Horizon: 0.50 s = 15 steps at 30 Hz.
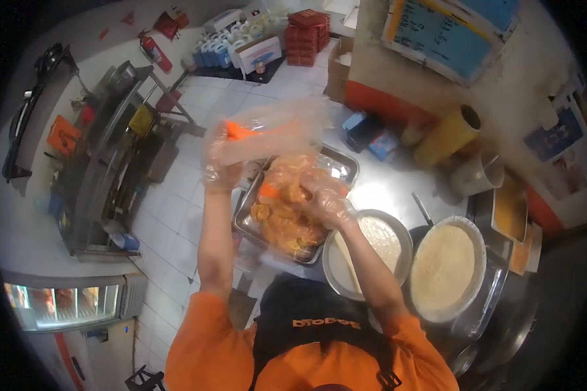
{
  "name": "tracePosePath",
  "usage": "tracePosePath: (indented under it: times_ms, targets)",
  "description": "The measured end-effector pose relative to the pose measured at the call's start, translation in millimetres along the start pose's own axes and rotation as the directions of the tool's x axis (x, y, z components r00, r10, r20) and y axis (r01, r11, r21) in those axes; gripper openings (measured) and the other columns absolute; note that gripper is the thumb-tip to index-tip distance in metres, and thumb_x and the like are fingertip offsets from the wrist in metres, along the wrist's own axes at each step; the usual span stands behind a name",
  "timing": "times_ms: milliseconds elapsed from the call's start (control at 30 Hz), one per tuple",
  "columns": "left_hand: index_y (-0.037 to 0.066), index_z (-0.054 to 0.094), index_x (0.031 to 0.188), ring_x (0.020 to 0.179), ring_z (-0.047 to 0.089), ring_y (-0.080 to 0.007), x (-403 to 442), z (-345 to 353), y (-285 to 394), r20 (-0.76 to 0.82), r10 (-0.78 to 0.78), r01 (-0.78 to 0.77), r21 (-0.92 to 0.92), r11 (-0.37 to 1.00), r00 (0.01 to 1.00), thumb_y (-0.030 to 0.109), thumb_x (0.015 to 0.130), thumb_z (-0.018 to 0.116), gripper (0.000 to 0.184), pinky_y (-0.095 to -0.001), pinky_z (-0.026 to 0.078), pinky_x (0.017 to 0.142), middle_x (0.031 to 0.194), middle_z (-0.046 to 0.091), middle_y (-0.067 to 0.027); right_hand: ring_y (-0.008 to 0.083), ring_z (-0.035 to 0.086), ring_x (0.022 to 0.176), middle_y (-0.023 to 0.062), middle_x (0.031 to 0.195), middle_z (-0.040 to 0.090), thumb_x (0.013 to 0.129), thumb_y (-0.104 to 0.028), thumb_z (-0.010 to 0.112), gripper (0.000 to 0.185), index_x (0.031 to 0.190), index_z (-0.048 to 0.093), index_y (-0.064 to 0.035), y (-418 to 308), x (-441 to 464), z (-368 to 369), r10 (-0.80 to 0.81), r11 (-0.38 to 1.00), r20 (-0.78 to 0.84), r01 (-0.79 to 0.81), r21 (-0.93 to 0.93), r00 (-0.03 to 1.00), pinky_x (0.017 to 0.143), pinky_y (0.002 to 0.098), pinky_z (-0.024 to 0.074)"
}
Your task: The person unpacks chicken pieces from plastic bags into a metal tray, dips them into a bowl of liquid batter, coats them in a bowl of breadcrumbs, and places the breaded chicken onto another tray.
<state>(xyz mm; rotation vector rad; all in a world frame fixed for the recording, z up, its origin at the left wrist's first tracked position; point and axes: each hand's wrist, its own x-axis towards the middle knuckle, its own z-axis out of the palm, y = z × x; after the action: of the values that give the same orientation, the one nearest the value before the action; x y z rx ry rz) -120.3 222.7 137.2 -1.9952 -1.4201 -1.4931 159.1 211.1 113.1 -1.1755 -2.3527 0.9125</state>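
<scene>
I have a pale, shiny worktable [385,190] in front of me, with a bowl of white batter [332,266] and a bowl of pale powder [480,262] to the right; white floor tiles [169,221] spread to the left, past them a metal shelf rack [120,124] and a lit display fridge [72,303]. The metal tray [344,167] lies with its long axis running away from me, leaning right, heaped with yellow-coated pieces of what looks like meat [284,225]. A clear plastic bag [277,138], blurred, stretches sideways over the tray's far end, its length pointing right from my left hand [222,159], whose gloved fingers are closed on it. My right hand [329,199], gloved too, is down on the pieces, fingers curled; I can't tell whether it grips one.
</scene>
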Motion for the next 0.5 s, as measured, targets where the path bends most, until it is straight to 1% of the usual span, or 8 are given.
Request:
tracePosePath:
  times_ms: [33,67,167,200,267,400,467,500]
  targets:
    - [0.005,0.057,0.134,0.092,0.064,-0.011,-3.7,-10.2,-5.3,-0.005,-0.006,0.006,0.005,1.0,1.0,0.025,0.104,0.061,0.036,-0.026,0.057,0.073,0.104,0.065,-0.0043,0.0358,0.058,0.122,0.017,0.128,0.063,0.081,-0.028,0.077,0.053,0.129,0.064,-0.0091,-7.8,0.2,-5.6,0.025,0.998,0.099,-0.018,-0.062,0.995,0.105,0.0459,0.0444]
    - [0.004,0.052,0.141,0.097,0.064,-0.0113,-10.2,-20.8,-9.1,0.039,-0.466,0.343,-0.731,0.59,0.884,0.021,0.104,0.061,0.042,-0.0272,0.057,0.078,0.107,0.064,-0.0045,0.0358,0.058,0.122,0.017,0.128,0.063,0.081,-0.028,0.077,0.053,0.129,0.064,-0.0091,-1.2,0.4,0.5,0.02,0.998,0.108,-0.013,-0.066,0.994,0.105,0.0459,0.0444]
    - [0.003,0.044,0.148,0.105,0.064,-0.0136,-45.2,-56.7,-25.3,0.23,-0.74,0.381,-0.924,0.038,0.632,0.013,0.102,0.061,0.05,-0.0321,0.056,0.09,0.108,0.064,-0.0051,0.0367,0.057,0.124,0.0159,0.132,0.062,0.079,-0.021,0.074,0.053,0.13,0.064,-0.009,18.7,-0.9,21.2,-0.216,0.962,0.044,0.22,-0.162,0.975,0.107,0.0467,0.0446]
    - [0.004,0.045,0.148,0.108,0.064,-0.0166,-69.6,-72.3,-43.6,0.043,-0.667,0.435,-0.788,0.435,0.744,0.013,0.102,0.061,0.049,-0.0341,0.057,0.093,0.114,0.064,-0.0073,0.0367,0.057,0.125,0.0158,0.134,0.061,0.077,-0.018,0.073,0.054,0.13,0.065,-0.0089,19.8,-0.4,22.9,-0.193,0.966,0.05,0.198,-0.166,0.98,0.107,0.0467,0.0444]
    - [0.004,0.046,0.147,0.111,0.065,-0.0195,-139.4,-114.0,-75.2,-0.139,-0.563,0.447,-0.468,0.763,0.815,0.014,0.101,0.061,0.049,-0.036,0.057,0.095,0.119,0.065,-0.0094,0.0365,0.056,0.126,0.0162,0.136,0.061,0.075,-0.013,0.071,0.056,0.13,0.065,-0.0079,20.2,5.7,33.1,-0.205,0.959,0.083,0.217,-0.181,0.975,0.109,0.0461,0.0443]
    - [0.005,0.047,0.145,0.119,0.063,-0.0304,-275.0,-135.8,-114.4,-0.074,-0.624,0.603,-0.193,0.774,0.778,0.026,0.106,0.048,0.045,-0.0473,0.057,0.098,0.137,0.06,-0.0147,0.0365,0.056,0.126,0.0176,0.135,0.061,0.074,-0.012,0.07,0.054,0.128,0.066,-0.0056,20.5,7.5,40.2,-0.225,0.945,0.077,0.237,-0.224,0.971,0.108,0.0449,0.0454]
    - [0.005,0.048,0.144,0.122,0.061,-0.0333,-332.4,-127.1,-126.4,-0.034,-0.91,0.687,-0.645,0.336,0.413,0.037,0.108,0.041,0.049,-0.0518,0.056,0.099,0.141,0.059,-0.015,0.0367,0.058,0.124,0.0181,0.131,0.063,0.073,-0.012,0.071,0.052,0.125,0.068,-0.0053,11.9,11.4,40.3,-0.195,0.956,0.075,0.206,-0.207,0.978,0.107,0.0449,0.0464]
    - [0.005,0.049,0.144,0.124,0.06,-0.0334,-358.9,-115.6,-131.4,0.202,-0.977,0.342,-0.925,-0.168,0.067,0.044,0.108,0.037,0.054,-0.0535,0.055,0.1,0.14,0.06,-0.0139,0.0367,0.058,0.124,0.0181,0.131,0.063,0.073,-0.012,0.071,0.052,0.125,0.068,-0.0053,4.5,12.4,39.4,-0.206,0.952,0.102,0.224,-0.207,0.973,0.107,0.0449,0.0464]
